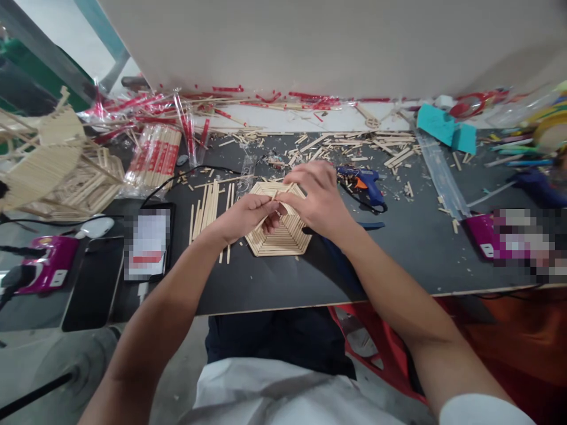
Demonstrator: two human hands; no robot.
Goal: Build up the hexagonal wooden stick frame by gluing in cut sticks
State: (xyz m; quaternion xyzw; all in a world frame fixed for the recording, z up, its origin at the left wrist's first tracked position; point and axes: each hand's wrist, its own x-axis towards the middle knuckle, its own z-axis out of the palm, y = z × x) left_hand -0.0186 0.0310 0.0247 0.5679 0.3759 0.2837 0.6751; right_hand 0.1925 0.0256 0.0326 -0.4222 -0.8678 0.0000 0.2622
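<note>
A many-sided panel [283,247] of thin wooden sticks, set in rings, lies flat on the dark table in front of me. Above its middle, my left hand [248,217] pinches a thin wooden stick [275,195] between thumb and finger. My right hand [316,195] is curled over the panel's far right part, its thumb and fingertips closed at the same stick near the left fingertips. Both hands hide much of the stick and the panel's centre. Left of the panel, several loose wooden sticks [206,209] lie side by side.
A blue glue gun [370,186] lies beyond my right hand, and blue-handled pliers [341,260] partly under my right forearm. Stick offcuts [310,147] litter the back. Phones [95,283] and a purple power strip [48,262] sit left; wrapped sticks [153,156] stand behind.
</note>
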